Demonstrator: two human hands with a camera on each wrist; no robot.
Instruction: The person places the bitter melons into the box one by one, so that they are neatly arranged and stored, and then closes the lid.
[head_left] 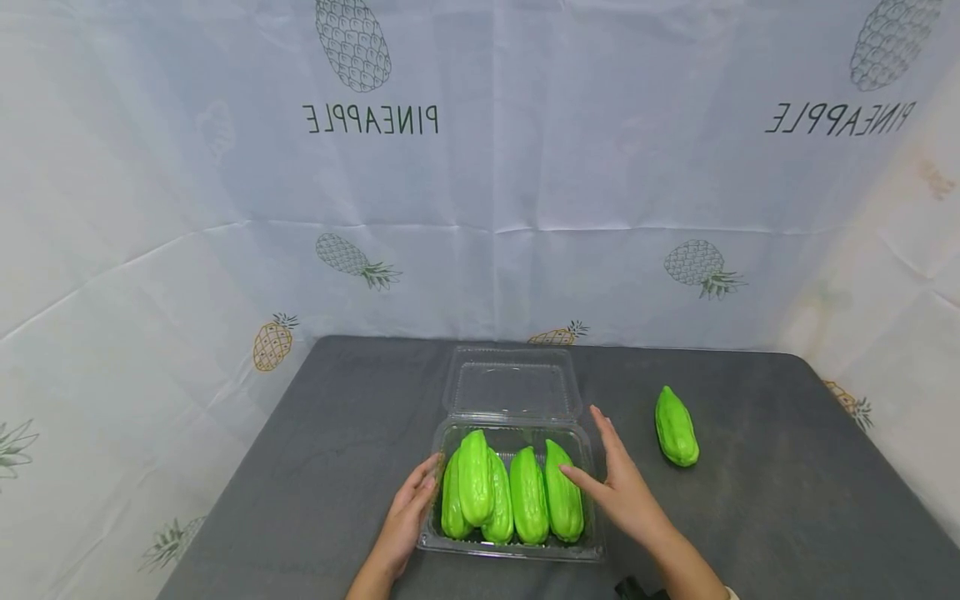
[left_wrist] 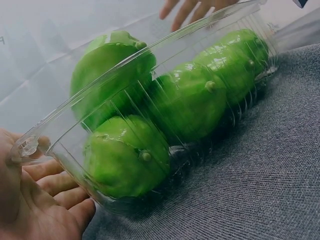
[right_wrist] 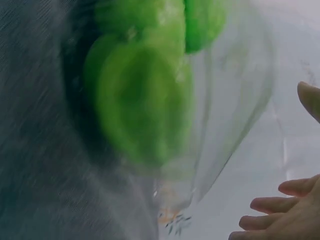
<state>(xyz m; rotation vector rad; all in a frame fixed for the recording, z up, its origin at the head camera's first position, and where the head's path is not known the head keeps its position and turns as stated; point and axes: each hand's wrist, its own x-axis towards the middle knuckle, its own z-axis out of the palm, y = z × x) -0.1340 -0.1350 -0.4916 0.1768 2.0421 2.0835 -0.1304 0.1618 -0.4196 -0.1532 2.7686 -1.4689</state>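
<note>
A clear plastic clamshell box [head_left: 510, 554] stands on the table with its lid [head_left: 513, 383] folded back behind it. Several elongated, glossy green fruits [head_left: 529, 500] lie in its base, one resting on top of others at the left. My left hand [head_left: 405, 517] touches the box's left side; in the left wrist view, the fingers of that left hand [left_wrist: 55, 200] lie fairly straight against the wall near the corner. Spread and holding nothing, my right hand [head_left: 626, 492] hovers by the right side, its thumb over the rightmost fruit. The right wrist view is blurred around the box.
Another green fruit [head_left: 677, 427] lies by itself on the dark grey table [head_left: 772, 500], right of the box. A white cloth printed with pineapples [head_left: 525, 183] hangs behind and beside the table. Something small and black [head_left: 632, 588] shows near my right forearm.
</note>
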